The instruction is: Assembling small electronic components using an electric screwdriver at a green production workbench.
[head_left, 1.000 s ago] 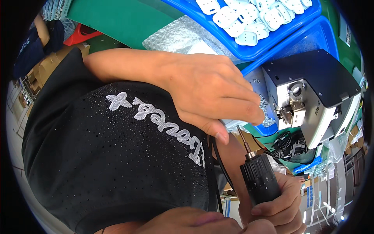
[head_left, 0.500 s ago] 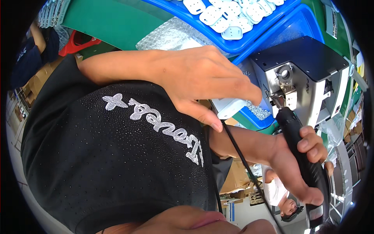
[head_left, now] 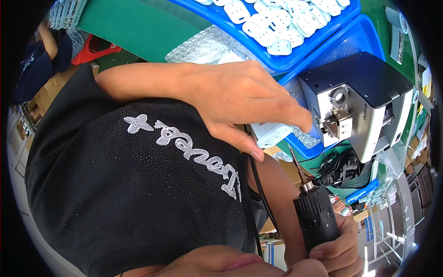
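Centrally, white case (head_left: 274,135) pinched in left hand (head_left: 251,99), right hand (head_left: 340,247) gripping black screwdriver (head_left: 314,214), bit (head_left: 298,167) near case

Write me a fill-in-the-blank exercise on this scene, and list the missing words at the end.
1. The white housing is held in the person's ____ hand.
2. The screwdriver gripped by the right hand is ____ in colour.
3. The tray heaped with white pieces is ____ in colour.
4. In the picture, the boxy machine stands to the ____ of the white housing.

Missing words: left; black; blue; right.
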### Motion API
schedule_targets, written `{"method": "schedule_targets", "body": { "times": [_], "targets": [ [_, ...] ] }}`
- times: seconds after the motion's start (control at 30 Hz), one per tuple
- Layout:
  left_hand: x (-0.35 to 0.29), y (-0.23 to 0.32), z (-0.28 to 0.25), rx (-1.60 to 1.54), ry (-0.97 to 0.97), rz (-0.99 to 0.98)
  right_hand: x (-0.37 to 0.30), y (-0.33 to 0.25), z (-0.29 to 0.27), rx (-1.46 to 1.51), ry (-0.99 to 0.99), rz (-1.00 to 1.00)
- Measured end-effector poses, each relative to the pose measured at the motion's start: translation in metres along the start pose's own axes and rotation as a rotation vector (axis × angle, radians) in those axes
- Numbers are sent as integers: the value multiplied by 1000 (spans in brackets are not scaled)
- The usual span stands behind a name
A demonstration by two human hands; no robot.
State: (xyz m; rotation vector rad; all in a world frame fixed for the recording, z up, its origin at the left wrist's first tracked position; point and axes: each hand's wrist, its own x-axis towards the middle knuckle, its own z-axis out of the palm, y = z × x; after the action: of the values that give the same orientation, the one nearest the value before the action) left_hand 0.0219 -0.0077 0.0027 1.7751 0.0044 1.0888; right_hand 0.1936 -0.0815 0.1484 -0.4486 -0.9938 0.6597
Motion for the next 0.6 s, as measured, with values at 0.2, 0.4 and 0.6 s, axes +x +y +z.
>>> {"method": "schedule_targets", "body": {
  "times": [0.2, 0.4, 0.6],
  "targets": [
    [0, 0, -2, -38, -21, 5, 0, 22, 11, 72, -62, 178],
    [-1, -2, 1, 30, -1, 17, 2, 30, 5, 75, -57, 189],
    [0, -2, 3, 9, 57, 31, 6, 24, 15, 36, -98, 226]
  ]
}}
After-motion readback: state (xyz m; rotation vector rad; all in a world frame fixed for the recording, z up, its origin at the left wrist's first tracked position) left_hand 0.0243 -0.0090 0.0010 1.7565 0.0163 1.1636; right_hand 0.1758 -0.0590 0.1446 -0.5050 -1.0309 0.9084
